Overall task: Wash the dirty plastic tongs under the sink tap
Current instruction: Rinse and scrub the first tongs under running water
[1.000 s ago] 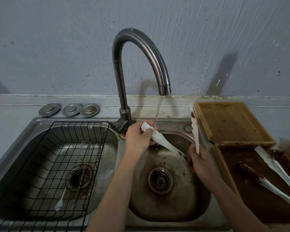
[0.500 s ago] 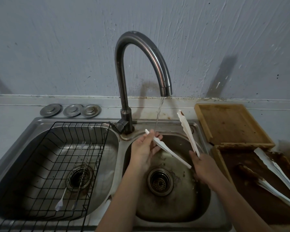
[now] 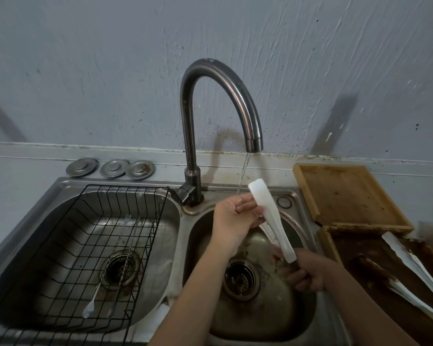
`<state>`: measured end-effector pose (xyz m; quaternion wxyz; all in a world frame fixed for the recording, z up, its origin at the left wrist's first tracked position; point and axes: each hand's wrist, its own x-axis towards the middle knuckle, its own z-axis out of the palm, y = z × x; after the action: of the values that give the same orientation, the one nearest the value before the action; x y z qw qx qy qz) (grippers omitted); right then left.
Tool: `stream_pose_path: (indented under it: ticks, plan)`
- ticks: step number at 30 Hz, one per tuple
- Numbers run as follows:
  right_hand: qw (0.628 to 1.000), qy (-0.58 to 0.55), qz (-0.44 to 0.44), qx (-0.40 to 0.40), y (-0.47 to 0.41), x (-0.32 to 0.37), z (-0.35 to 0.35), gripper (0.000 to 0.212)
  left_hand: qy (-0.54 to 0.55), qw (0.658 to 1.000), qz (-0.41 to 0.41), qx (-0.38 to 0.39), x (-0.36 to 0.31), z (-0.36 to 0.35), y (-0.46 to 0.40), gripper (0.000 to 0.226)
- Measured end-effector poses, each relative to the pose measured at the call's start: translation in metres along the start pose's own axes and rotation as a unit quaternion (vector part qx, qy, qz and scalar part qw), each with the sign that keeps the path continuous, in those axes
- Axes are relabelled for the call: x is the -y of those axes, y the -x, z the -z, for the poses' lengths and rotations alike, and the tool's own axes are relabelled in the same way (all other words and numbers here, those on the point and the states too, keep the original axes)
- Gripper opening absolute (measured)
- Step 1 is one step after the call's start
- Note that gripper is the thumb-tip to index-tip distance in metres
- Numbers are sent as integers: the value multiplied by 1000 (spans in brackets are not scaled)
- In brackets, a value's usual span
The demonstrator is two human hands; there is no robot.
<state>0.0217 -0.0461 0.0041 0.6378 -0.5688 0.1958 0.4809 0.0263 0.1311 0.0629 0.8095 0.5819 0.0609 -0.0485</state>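
Observation:
White plastic tongs (image 3: 273,218) slant over the right sink basin (image 3: 268,313), tips up beside the water stream falling from the curved tap (image 3: 220,96). My right hand (image 3: 308,270) grips the tongs' lower hinge end. My left hand (image 3: 238,218) pinches the arms near the upper tips, its fingers under the stream. The two arms lie pressed almost together.
A black wire rack (image 3: 85,253) holding a fork and thin utensils sits in the left basin. Three metal drain plugs (image 3: 110,168) lie behind it. At right stand a wooden tray (image 3: 345,193) and a dirty brown tray (image 3: 385,283) with more white tongs (image 3: 415,273).
The tongs' arms, spread apart before, have come together. My left hand moved right and up onto both arms near the tips; my right hand dropped slightly.

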Motion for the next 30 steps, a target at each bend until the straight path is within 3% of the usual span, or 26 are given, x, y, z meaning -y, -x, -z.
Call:
stream_pose_path:
  ticks: [2,4,9,13,15,18,20,23,26,30]
  plan:
    - [997,6,17,80,-7,1,-3,30,-26,999,-18,4,-3,-7,1,24]
    - [994,24,46,97,-10,6,-10,31,-24,999,-30,-3,-5,-9,3,21]
    - [986,44,148,-68,-15,15,-26,25,45,997,-9,-66,-15,15,2,32]
    - [937,101,252,-218,-1,21,-27,29,90,985,23,-148,-10,37,-2,35]
    - [913,133,273,-273,12,24,-27,28,74,979,12,-189,-6,43,-2,24]
    - [895,144,308,-290,33,29,-32,27,-4,976,-13,-219,3,42,-2,16]
    - [875,168,344,-296,46,34,-37,30,-45,977,-44,-202,5,33,1,13]
    - [832,213,408,-310,57,39,-45,31,-63,988,-78,-115,3,18,5,17]
    - [799,245,462,-298,56,40,-50,17,-62,996,-62,-14,-3,4,9,22]
    - [744,287,501,-336,47,39,-55,15,-19,998,-43,36,-3,-2,10,25]
